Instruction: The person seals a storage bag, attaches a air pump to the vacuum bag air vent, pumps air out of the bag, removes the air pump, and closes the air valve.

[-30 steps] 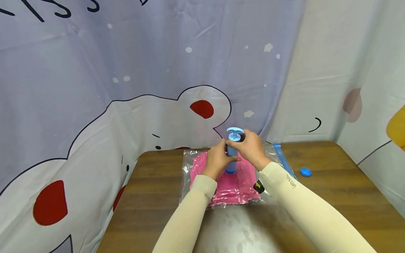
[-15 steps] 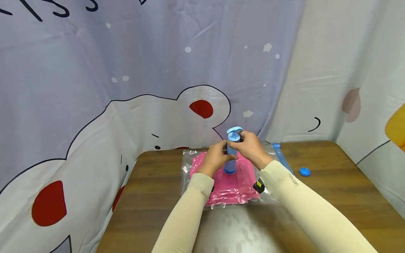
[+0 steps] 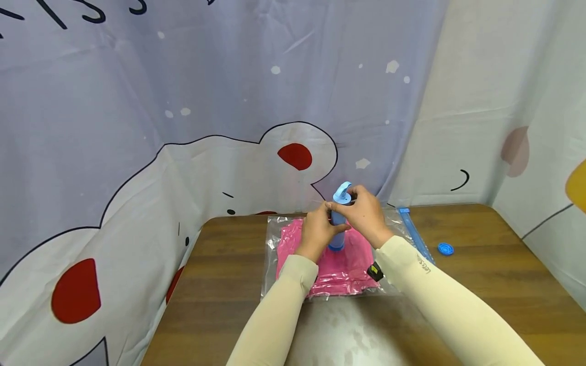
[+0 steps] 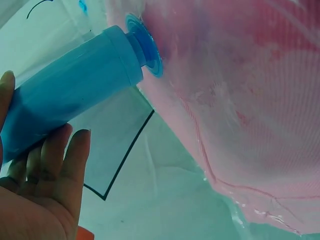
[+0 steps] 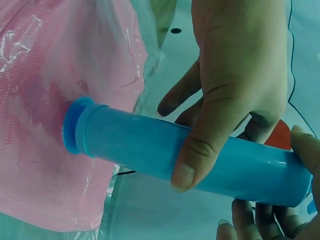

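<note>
A blue hand pump stands upright on a clear vacuum storage bag packed with pink cloth. My left hand holds the pump's barrel, its thumb across the near side. In the right wrist view that thumb lies over the barrel. My right hand is at the pump's top, thumb near the barrel's upper end and fingers by the light-blue handle. The left wrist view shows the pump's flared foot against the bag.
A round blue cap lies on the wooden table to the right of the bag. The bag's blue zip strip runs along its right side. A printed curtain hangs close behind the table.
The pump's handle has turned from broadside to nearly end-on, and the right fingers have shifted slightly with it. The left hand keeps its hold on the barrel. The bag and cap stay put.
</note>
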Demonstrator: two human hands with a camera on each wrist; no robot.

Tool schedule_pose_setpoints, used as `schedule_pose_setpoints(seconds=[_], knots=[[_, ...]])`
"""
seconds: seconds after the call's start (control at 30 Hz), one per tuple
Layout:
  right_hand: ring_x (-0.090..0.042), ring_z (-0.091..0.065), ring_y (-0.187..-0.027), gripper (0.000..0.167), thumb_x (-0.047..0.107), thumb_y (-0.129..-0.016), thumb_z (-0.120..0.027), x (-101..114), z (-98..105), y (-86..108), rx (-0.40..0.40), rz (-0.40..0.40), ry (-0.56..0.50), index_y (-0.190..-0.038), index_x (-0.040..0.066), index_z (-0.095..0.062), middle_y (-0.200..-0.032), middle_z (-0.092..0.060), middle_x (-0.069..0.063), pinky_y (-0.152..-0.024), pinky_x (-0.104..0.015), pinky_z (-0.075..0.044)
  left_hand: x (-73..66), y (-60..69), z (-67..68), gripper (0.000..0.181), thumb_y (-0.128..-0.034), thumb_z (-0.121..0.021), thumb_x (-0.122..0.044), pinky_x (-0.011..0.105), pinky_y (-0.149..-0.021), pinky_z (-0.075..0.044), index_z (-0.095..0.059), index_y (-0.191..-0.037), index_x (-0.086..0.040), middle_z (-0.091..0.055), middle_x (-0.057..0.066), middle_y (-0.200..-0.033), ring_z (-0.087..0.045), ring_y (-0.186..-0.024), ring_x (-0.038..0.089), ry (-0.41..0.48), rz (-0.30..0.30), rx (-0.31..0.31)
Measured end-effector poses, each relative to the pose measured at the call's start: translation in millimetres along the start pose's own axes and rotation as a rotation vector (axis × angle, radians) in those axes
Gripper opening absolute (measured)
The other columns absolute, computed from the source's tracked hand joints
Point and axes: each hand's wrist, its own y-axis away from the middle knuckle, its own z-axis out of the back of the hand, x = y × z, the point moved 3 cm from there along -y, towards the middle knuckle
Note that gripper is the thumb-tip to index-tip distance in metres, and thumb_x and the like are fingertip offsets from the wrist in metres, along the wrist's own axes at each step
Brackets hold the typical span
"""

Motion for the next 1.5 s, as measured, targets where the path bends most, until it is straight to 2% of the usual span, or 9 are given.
schedule_pose_setpoints(seconds=[0.2,0.37,0.5,0.63,0.83,1.0,1.1,1.23,1.5], knots=[[-0.038,-0.076,-0.118,0.065,0.046,-0.098,-0.089,0.6,0.8,-2.6,-0.008,0.023,0.022,-0.137,-0.001,-0.067,-0.129,-0.079,-0.022,-0.098,-0.052,-0.063,4.4,-0.3,2.7,0.058,-0.0895,-0.099,-0.044,0.039,-0.086,-0.069,-0.074,-0.13,-0.01,-0.086,0.009,-0.115,-0.083,-0.103,0.026,0.055,-0.002,0.047],[-0.037,-0.076,-0.116,0.057,0.034,-0.1,-0.087,2.6,1.1,-4.6,0.069,0.014,0.007,-0.141,-0.002,-0.072,-0.128,-0.081,-0.022,-0.098,-0.05,-0.063,11.6,-6.4,14.2,0.067,-0.0887,-0.101,-0.032,0.044,-0.106,-0.068,-0.073,-0.145,-0.009,-0.083,0.015,-0.138,-0.081,-0.128,0.03,0.203,0.024,0.192],[-0.035,-0.074,-0.122,0.049,0.024,-0.099,-0.084,3.4,2.6,-7.7,0.134,-0.032,-0.061,-0.14,-0.001,-0.074,-0.132,-0.081,-0.021,-0.106,-0.051,-0.062,14.3,-11.4,18.5,0.066,-0.0937,-0.096,-0.025,0.049,-0.119,-0.062,-0.07,-0.152,-0.008,-0.077,0.016,-0.15,-0.073,-0.143,0.035,0.277,-0.023,0.293],[-0.032,-0.071,-0.124,0.046,0.02,-0.097,-0.083,2.3,1.9,-10.1,0.16,-0.07,-0.103,-0.137,0.0,-0.075,-0.133,-0.081,-0.02,-0.111,-0.051,-0.06,18.6,-10.5,13.3,0.056,-0.1,-0.09,-0.023,0.047,-0.117,-0.063,-0.071,-0.151,-0.009,-0.078,0.017,-0.147,-0.073,-0.143,0.036,0.35,-0.024,0.349],[-0.035,-0.069,-0.131,0.052,0.018,-0.097,-0.081,2.5,-0.4,-8.5,0.145,-0.062,-0.146,-0.145,0.001,-0.071,-0.14,-0.078,-0.022,-0.118,-0.055,-0.056,20.8,-11.7,8.1,0.052,-0.0946,-0.095,-0.023,0.043,-0.104,-0.069,-0.077,-0.142,-0.011,-0.085,0.012,-0.133,-0.082,-0.127,0.029,0.349,0.007,0.272],[-0.035,-0.064,-0.138,0.071,0.03,-0.099,-0.087,3.1,-1.3,-5.1,0.084,-0.096,-0.216,-0.158,0.002,-0.058,-0.154,-0.068,-0.022,-0.119,-0.051,-0.055,14.7,-10.0,4.0,0.051,-0.0904,-0.099,-0.026,0.04,-0.101,-0.07,-0.081,-0.135,-0.011,-0.087,0.008,-0.126,-0.084,-0.121,0.026,0.25,0.008,0.181],[-0.034,-0.067,-0.127,0.078,0.039,-0.097,-0.09,4.2,-0.3,-4.8,0.014,-0.105,-0.192,-0.155,0.0,-0.056,-0.146,-0.069,-0.021,-0.107,-0.044,-0.057,9.3,-7.1,2.5,0.05,-0.0894,-0.1,-0.032,0.041,-0.099,-0.07,-0.082,-0.13,-0.01,-0.088,0.007,-0.123,-0.085,-0.117,0.026,0.154,-0.005,0.107],[-0.03,-0.062,-0.103,0.069,0.045,-0.095,-0.092,3.8,1.7,-5.5,-0.03,-0.104,-0.1,-0.136,-0.003,-0.062,-0.119,-0.07,-0.018,-0.085,-0.036,-0.052,4.8,-2.7,0.0,0.048,-0.0869,-0.102,-0.036,0.044,-0.098,-0.068,-0.082,-0.124,-0.012,-0.089,0.004,-0.117,-0.085,-0.113,0.024,0.08,0.007,0.041],[-0.026,-0.06,-0.093,0.063,0.045,-0.093,-0.095,2.0,2.3,-6.7,-0.05,-0.082,-0.04,-0.123,-0.003,-0.068,-0.105,-0.07,-0.013,-0.074,-0.031,-0.048,8.3,0.6,-2.9,0.049,-0.0841,-0.103,-0.039,0.04,-0.096,-0.068,-0.08,-0.118,-0.011,-0.089,0.002,-0.113,-0.086,-0.109,0.021,0.061,0.006,0.004]])
